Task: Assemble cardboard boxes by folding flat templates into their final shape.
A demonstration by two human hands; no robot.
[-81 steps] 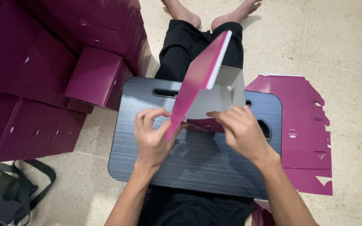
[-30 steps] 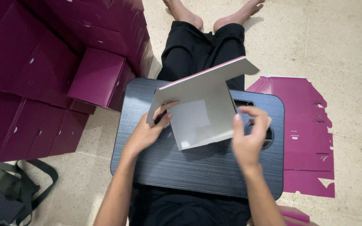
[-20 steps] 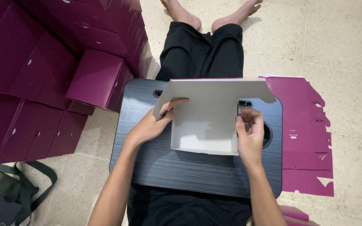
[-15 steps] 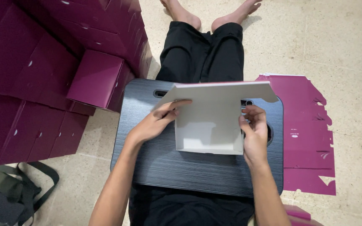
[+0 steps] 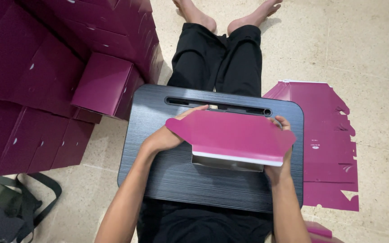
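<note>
Two hands are seen in the head view, one at each end of a magenta carton (image 5: 230, 135) held low over a black lap desk (image 5: 167, 175). The carton's long axis runs left to right across the person's body, so it lies between the hands, with neither clearly nearer. The left hand (image 5: 169, 135) is closed on the left end, thumb over the flap's rounded corner; the right hand (image 5: 281, 155) is wrapped around the right end, fingers curled over its upper edge. A white inner edge is shown along the flap's near side.

Compared with the frame half a second earlier, the wide flap has been folded toward the person: the pale inside, then open to the camera, is now covered by the magenta outer face.

Flat magenta blanks (image 5: 325, 144) lie on the floor to the right, finished boxes (image 5: 41, 76) are stacked to the left.
</note>
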